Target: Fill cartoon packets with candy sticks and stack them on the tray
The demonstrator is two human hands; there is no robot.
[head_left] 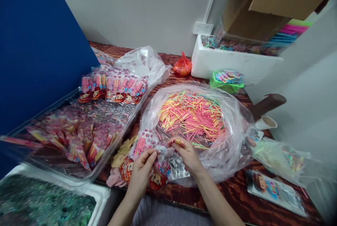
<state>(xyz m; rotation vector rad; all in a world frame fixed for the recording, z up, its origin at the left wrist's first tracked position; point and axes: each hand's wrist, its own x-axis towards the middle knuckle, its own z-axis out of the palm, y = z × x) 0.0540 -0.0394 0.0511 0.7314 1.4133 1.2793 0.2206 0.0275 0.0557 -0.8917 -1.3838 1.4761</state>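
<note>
My left hand (143, 166) is closed, thumb and finger pinching the edge of a clear printed packet (161, 147). To its right, my right hand (186, 154) is closed around a few short yellow and pink sticks (179, 141), their ends showing at the fingertips. Beneath both hands lie more printed packets (158, 178) with a cartoon face, some with pink sticks inside. Just beyond the right hand, a large clear plastic bag (237, 113) lies open with a heap of thin pink, yellow and green sticks (191, 113) in it.
At left, a clear tray (126, 127) holds many filled packets (79, 131). A white foam box (100, 187) stands at lower left. Behind are a red bag (183, 65), a green basket (226, 86) and a white foam box (237, 61). A paper cup (266, 123) is at right.
</note>
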